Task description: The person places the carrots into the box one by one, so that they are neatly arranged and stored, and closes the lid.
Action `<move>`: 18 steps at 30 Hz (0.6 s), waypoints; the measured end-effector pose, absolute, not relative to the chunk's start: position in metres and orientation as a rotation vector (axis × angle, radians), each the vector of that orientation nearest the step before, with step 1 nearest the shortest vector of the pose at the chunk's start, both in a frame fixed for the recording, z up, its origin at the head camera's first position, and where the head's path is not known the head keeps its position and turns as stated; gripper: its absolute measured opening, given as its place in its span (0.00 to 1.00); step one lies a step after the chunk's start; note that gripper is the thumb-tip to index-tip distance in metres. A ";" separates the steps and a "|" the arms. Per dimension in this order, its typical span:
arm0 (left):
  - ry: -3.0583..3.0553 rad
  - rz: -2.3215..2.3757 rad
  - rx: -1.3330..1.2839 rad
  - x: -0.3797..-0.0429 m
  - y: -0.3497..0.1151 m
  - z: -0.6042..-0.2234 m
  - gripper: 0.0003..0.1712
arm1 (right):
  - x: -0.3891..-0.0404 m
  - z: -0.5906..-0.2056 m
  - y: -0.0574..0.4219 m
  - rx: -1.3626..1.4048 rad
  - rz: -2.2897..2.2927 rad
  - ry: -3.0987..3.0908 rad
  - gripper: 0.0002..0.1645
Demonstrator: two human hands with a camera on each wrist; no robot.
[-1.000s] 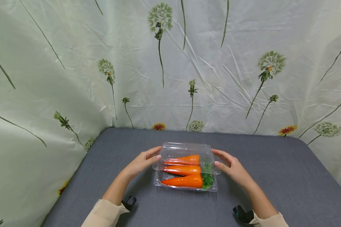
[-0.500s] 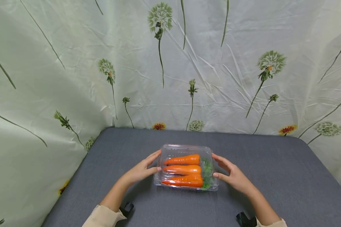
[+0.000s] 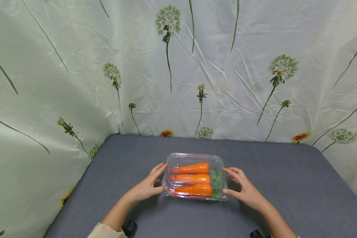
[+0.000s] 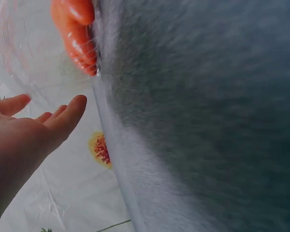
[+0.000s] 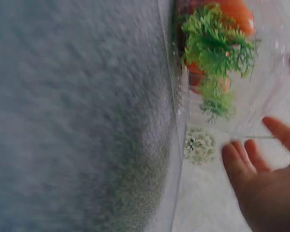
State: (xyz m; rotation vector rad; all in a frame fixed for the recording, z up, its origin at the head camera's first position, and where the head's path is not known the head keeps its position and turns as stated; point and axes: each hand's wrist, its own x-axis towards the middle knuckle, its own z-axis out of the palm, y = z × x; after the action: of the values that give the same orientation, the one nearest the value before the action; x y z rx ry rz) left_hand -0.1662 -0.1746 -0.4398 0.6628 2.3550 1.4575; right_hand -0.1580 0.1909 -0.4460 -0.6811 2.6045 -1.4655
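A clear plastic clamshell box (image 3: 196, 157) stands mid-table with its lid down over the base. Through the lid show three orange carrots, the middle one (image 3: 191, 179) between two others, their green tops (image 3: 217, 177) at the right. My left hand (image 3: 145, 187) is at the box's left side, thumb near the front corner and fingers extended along the edge. Opposite it, my right hand (image 3: 246, 192) has its fingertips by the right side. Both wrist views show the fingers spread and loosely bent beside the box; firm contact is hard to tell.
The box is on a grey cloth-covered table (image 3: 131, 148). Behind and to the left hangs a pale curtain (image 3: 226, 109) printed with dandelions. A black wrist device (image 3: 130, 228) is on the left forearm, and another (image 3: 257, 234) on the right.
The lid, tilted up over the front carrot a second ago, has come down over the whole base. Both hands have moved nearer to me along the box's sides, their fingers now more spread.
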 end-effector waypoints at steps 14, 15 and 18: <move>1.993 1.781 0.308 -0.144 -0.164 -0.439 0.44 | -0.142 -0.440 0.186 -0.372 -1.796 1.829 0.46; 1.971 1.796 0.296 -0.143 -0.164 -0.439 0.44 | -0.142 -0.440 0.186 -0.360 -1.806 1.816 0.46; 1.932 1.828 0.266 -0.143 -0.163 -0.441 0.44 | -0.141 -0.441 0.183 -0.314 -1.834 1.810 0.47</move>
State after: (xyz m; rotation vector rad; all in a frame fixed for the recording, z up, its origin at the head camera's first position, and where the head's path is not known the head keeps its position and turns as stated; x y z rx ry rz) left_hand -0.1426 -0.1631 -0.4412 0.2663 1.9320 1.8285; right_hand -0.1406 0.1830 -0.4413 -0.3138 1.8098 -1.8338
